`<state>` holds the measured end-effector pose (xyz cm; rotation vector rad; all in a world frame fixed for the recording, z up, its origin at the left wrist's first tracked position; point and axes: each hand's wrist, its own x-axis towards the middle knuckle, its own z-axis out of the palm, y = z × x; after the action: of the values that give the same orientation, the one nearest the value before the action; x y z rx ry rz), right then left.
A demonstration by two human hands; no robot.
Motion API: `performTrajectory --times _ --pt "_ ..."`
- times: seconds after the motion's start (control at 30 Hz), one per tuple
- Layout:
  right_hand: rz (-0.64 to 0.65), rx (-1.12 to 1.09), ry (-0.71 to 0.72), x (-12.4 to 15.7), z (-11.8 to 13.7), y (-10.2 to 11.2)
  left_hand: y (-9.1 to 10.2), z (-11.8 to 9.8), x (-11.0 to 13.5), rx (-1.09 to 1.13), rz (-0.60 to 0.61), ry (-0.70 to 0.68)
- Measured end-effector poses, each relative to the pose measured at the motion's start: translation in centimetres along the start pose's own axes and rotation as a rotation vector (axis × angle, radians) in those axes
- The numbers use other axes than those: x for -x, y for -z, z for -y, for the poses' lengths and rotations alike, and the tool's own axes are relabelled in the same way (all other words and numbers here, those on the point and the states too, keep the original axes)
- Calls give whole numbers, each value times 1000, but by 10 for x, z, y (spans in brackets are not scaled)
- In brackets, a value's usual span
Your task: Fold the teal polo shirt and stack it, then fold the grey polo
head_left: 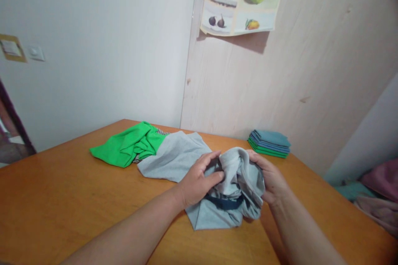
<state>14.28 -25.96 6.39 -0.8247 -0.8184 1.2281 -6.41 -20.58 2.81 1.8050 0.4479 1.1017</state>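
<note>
A light grey garment (231, 169) with a dark navy band is bunched up between my two hands, a flap of it hanging down toward the table. My left hand (200, 178) grips its left side, thumb over the cloth and fingers bent around behind. On the other side, my right hand (271, 178) is closed on the cloth's right edge, its fingertips partly hidden. Behind my left hand, grey cloth (177, 153) lies spread on the table; I cannot tell whether it joins the bunched part.
A crumpled bright green garment (130, 145) lies at the back left of the orange-brown table (77, 198), with striped cloth showing beside it. At the back right stands a neat stack of folded blue and green cloths (269, 144). Pink fabric (381, 180) lies beyond the right edge.
</note>
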Motion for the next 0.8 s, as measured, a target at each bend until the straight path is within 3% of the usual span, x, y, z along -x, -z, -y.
performTrajectory --times 0.1,0.23,0.37,0.47,0.57,0.63,0.67,0.7,0.8 --pt "27 85 -22 -2 -5 4 -1 -8 2 -73 16 -59" --pt "-131 269 43 -8 -6 14 5 -8 -3 99 -9 55" --pt "-299 615 355 -9 0 17 13 0 -9 155 -116 120" --pt "-208 938 530 -2 2 8 10 2 -9 153 -54 72" --pt "56 1149 485 6 -5 -5 3 -1 -5 162 80 78" --pt "157 1130 383 6 -10 -8 2 0 -3 125 98 101" --pt "130 1058 338 4 -12 -6 3 1 -3 84 76 104" --pt "50 945 312 1 -12 -3 6 3 -4 26 40 96" --pt "-348 461 369 -14 -3 22 22 19 -11 -231 -131 27"
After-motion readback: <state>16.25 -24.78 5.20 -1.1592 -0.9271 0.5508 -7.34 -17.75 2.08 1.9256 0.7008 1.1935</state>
